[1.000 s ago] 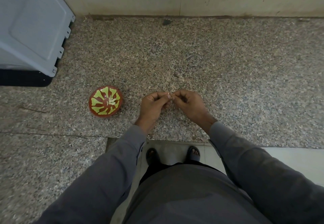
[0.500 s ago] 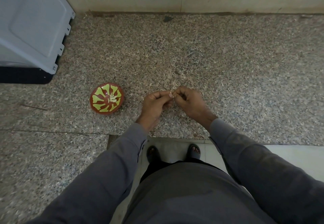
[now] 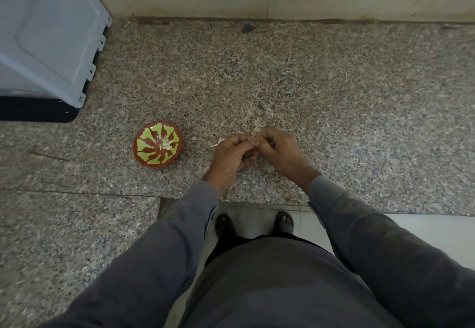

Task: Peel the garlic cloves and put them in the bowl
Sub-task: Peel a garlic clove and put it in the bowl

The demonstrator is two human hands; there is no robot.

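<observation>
Between both hands' grip (image 3: pixel 255 142), a garlic clove (image 3: pixel 253 141) sits pinched.

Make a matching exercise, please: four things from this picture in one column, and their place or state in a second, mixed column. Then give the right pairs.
Things:
1. bowl
2. peeled cloves
3. left hand
4. grey appliance

Places or states:
A. far left corner of the counter
B. inside the bowl
C. on the counter, left of both hands
D. fingers curled, meeting the right hand

Pairs: 1-C, 2-B, 3-D, 4-A
</observation>
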